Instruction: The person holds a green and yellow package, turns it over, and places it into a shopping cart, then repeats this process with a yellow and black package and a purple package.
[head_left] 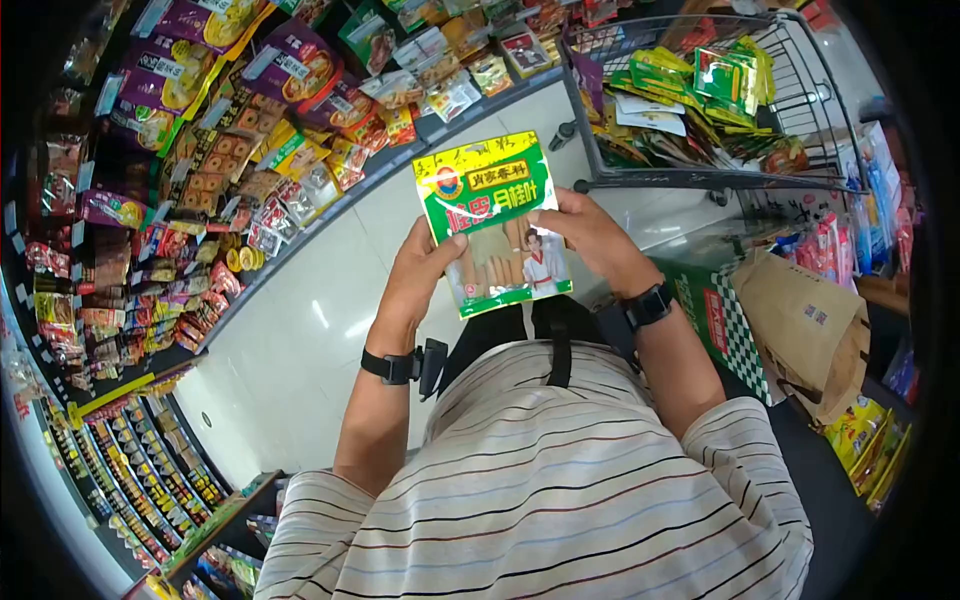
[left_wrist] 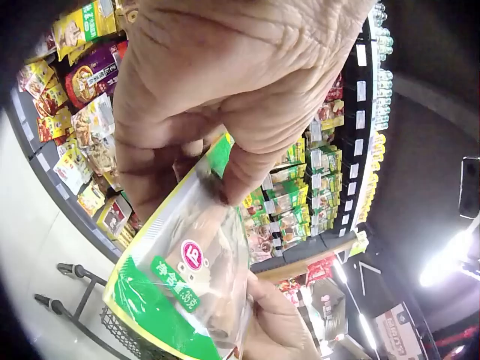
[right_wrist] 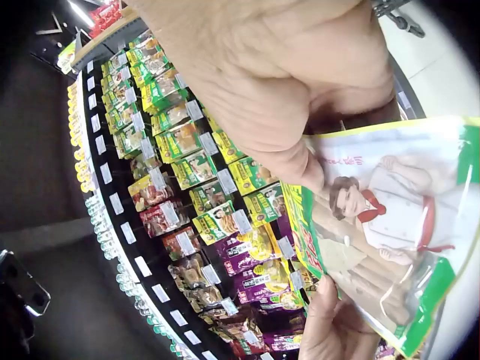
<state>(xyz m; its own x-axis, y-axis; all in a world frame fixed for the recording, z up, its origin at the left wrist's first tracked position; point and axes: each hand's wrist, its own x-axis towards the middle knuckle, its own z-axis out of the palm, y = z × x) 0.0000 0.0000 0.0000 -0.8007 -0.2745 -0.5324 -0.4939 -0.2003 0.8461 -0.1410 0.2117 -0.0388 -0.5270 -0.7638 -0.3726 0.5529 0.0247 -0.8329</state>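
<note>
In the head view a green and yellow spice packet [head_left: 497,180] is held upright in front of the striped shirt. Brown sticks show through its clear window, beside a printed figure in white. My left hand [head_left: 405,272] pinches one side edge, thumb on the front face. On the opposite edge my right hand [head_left: 597,240] grips it the same way. Close up in the left wrist view, the packet [left_wrist: 195,262] bends slightly between the left hand [left_wrist: 232,67] and the other hand's fingers. In the right wrist view the right hand [right_wrist: 262,75] holds the packet's [right_wrist: 375,240] edge.
A wire shopping cart [head_left: 820,165] with many packets [head_left: 680,90] stands at the upper right. Shelves of packaged food [head_left: 170,180] curve along the left. A brown paper bag [head_left: 805,320] and a green box [head_left: 705,310] are at the right. Pale tiled floor [head_left: 290,300] lies between.
</note>
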